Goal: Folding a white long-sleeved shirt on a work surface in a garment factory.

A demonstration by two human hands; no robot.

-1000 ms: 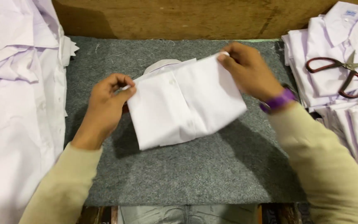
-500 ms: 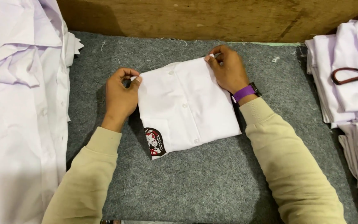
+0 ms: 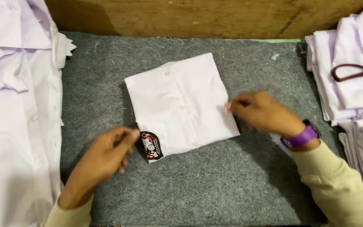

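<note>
A folded white shirt [image 3: 181, 105] lies flat on a grey felt mat [image 3: 215, 185], buttons up, with a dark round badge [image 3: 151, 146] at its near left corner. My left hand [image 3: 103, 159] hovers at that corner, fingers loosely curled, blurred, beside the badge and holding nothing. My right hand [image 3: 265, 113] rests at the shirt's right edge, its fingertips touching the fabric there. A purple watch strap [image 3: 301, 138] is on my right wrist.
Unfolded white shirts [image 3: 17, 109] are heaped at the left. A stack of folded white shirts [image 3: 349, 71] stands at the right with brown-handled scissors [image 3: 358, 75] on top. A wooden board [image 3: 198, 17] runs along the back.
The shirt has been laid down flat on the mat. Both hands have let go of its top corners and dropped toward the near corners and side edge.
</note>
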